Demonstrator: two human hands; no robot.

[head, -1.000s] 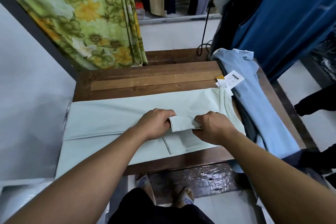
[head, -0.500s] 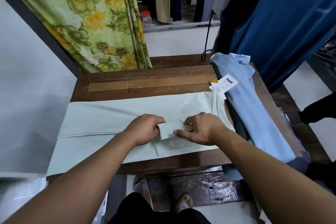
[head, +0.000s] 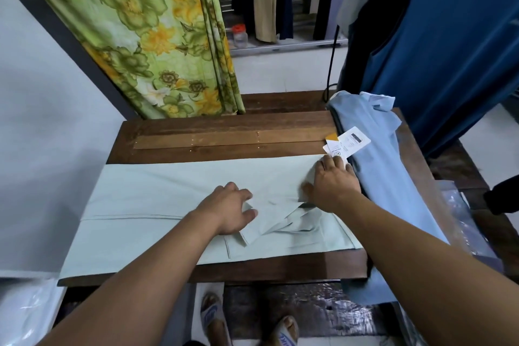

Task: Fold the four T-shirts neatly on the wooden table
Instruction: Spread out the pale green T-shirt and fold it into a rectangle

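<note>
A pale mint-green T-shirt (head: 157,194) lies spread lengthwise across the wooden table (head: 224,132), its left end hanging over the table's left edge. Its sleeve (head: 280,222) is folded inward in rumpled layers near the middle. My left hand (head: 229,209) rests on the shirt at the sleeve fold with fingers spread and slightly bent. My right hand (head: 331,185) lies flat on the shirt's collar end, fingers extended toward the paper tags (head: 346,142). A light-blue T-shirt (head: 393,177) lies in a long bundle along the table's right side, hanging off the front edge.
A green and yellow floral curtain (head: 157,36) hangs behind the table on the left. Dark blue cloth (head: 449,50) and other garments hang at the back right. Clear plastic wrap (head: 460,216) lies at the right. My sandalled feet (head: 247,323) are under the front edge.
Both hands let go of the sleeve they were pinching. My right hand moved up and right to the collar end and flattened. The left hand opened onto the fold.
</note>
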